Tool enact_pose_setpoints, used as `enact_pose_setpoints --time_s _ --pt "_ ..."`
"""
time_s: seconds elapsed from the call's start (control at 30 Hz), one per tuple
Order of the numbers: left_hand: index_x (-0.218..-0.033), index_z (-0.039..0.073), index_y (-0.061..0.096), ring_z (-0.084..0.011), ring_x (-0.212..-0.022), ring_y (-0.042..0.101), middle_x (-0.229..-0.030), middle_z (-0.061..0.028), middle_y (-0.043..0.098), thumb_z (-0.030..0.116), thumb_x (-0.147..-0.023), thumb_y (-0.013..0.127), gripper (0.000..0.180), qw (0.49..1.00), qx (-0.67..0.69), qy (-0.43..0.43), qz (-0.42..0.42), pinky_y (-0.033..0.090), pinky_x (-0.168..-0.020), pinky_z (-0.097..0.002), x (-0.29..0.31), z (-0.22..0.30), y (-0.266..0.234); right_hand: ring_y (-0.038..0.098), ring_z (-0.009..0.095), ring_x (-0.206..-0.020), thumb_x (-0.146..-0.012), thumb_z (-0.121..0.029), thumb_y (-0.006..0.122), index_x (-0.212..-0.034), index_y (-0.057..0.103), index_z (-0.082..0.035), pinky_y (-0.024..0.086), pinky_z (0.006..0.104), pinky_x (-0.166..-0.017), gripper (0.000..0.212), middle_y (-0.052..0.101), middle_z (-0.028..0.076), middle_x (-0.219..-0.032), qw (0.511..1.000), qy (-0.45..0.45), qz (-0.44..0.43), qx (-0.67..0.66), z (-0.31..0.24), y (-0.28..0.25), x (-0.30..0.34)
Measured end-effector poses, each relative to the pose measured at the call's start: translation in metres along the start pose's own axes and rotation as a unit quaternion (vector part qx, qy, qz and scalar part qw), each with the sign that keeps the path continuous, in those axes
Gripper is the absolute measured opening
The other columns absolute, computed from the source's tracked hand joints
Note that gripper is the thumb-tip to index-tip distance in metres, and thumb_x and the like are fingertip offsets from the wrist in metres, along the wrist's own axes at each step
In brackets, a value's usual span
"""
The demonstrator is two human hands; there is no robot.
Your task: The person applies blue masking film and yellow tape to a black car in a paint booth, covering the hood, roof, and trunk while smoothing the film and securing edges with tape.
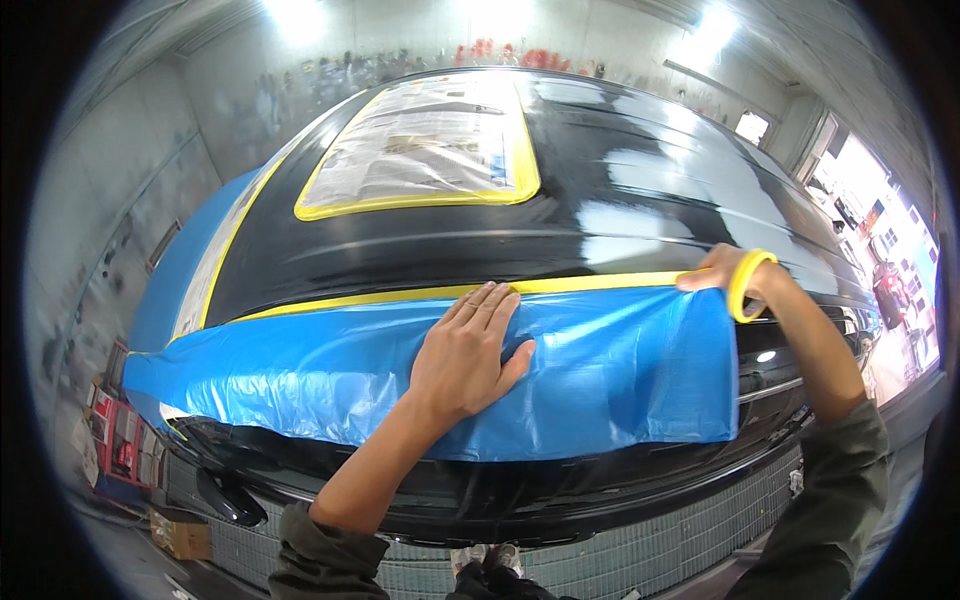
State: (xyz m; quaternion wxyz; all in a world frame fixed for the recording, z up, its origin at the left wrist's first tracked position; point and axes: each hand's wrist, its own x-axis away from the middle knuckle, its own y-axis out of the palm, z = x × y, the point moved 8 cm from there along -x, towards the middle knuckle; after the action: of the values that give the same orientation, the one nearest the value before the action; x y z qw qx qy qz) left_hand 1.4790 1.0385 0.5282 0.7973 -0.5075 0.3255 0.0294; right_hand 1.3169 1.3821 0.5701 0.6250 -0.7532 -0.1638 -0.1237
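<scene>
Left fingers (484, 306) hide some yellow tape (600, 283); far clutter (888, 292) seems blurred.

Near centre, the left hand (465, 350) lies across blue film (300, 375) and yellow tape (600, 284); at three o'clock, the right hand (714, 268) holds the tape roll (738, 290). Toward eleven, a sheet (420, 150) covers black roof (420, 240).

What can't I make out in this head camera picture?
All in the head view:
- Palm of left hand: turned onto blue masking film.
- Black car behind that film: covered.
- Part of right hand: behind yellow tape roll.
- Roof under masking sheet: covered.
- Items beyond doorway: small, washed out by glare.
</scene>
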Motion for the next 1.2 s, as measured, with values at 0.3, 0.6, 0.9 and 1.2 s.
enact_pose_setpoints --time_s 0.3,0.6,0.9,1.2 --pt "-0.138 -0.006 0.058 -0.0394 -0.141 0.049 -0.146 -0.0247 0.057 0.043 -0.101 0.055 0.062 0.998 -0.048 -0.013 -0.042 0.036 -0.12 -0.0465 -0.002 0.001 0.006 0.056 0.02 -0.061 -0.068 -0.059 0.089 -0.071 0.075 -0.002 0.044 0.0391 -0.059 0.059 0.061 0.006 -0.064 0.995 0.055 0.08 -0.027 0.036 -0.007 -0.004" --pt "-0.14 -0.011 0.053 -0.0438 -0.142 0.047 -0.146 -0.0317 0.053 0.041 -0.1 0.058 0.066 0.998 -0.01 0.037 -0.056 0.036 -0.12 -0.0483 -0.033 0.049 0.038 0.066 0.026 -0.072 -0.067 -0.055 0.09 -0.08 0.078 0.002 0.052 0.0394 -0.068 0.059 0.07 0.013 -0.075 0.993 0.085 0.079 -0.006 0.028 -0.008 0.0" --pt "-0.135 -0.014 0.055 -0.0429 -0.138 0.052 -0.141 -0.0349 0.055 0.046 -0.101 0.057 0.069 0.99 0.022 0.138 -0.024 0.038 -0.119 -0.0462 -0.089 0.143 0.103 0.061 0.023 -0.063 -0.065 -0.055 0.09 -0.075 0.076 0.004 0.05 0.0382 -0.062 0.062 0.065 0.011 -0.066 0.995 0.069 0.068 0.022 0.025 -0.009 -0.004" --pt "-0.134 -0.01 0.058 -0.0397 -0.136 0.054 -0.139 -0.0284 0.06 0.038 -0.097 0.064 0.061 0.991 0.008 0.131 -0.011 0.039 -0.119 -0.0448 -0.091 0.137 0.098 0.059 0.017 -0.066 -0.07 -0.067 0.086 -0.077 0.077 -0.003 0.047 0.0354 -0.064 0.065 0.064 0.005 -0.067 0.992 0.04 0.046 -0.107 0.146 -0.031 0.018"
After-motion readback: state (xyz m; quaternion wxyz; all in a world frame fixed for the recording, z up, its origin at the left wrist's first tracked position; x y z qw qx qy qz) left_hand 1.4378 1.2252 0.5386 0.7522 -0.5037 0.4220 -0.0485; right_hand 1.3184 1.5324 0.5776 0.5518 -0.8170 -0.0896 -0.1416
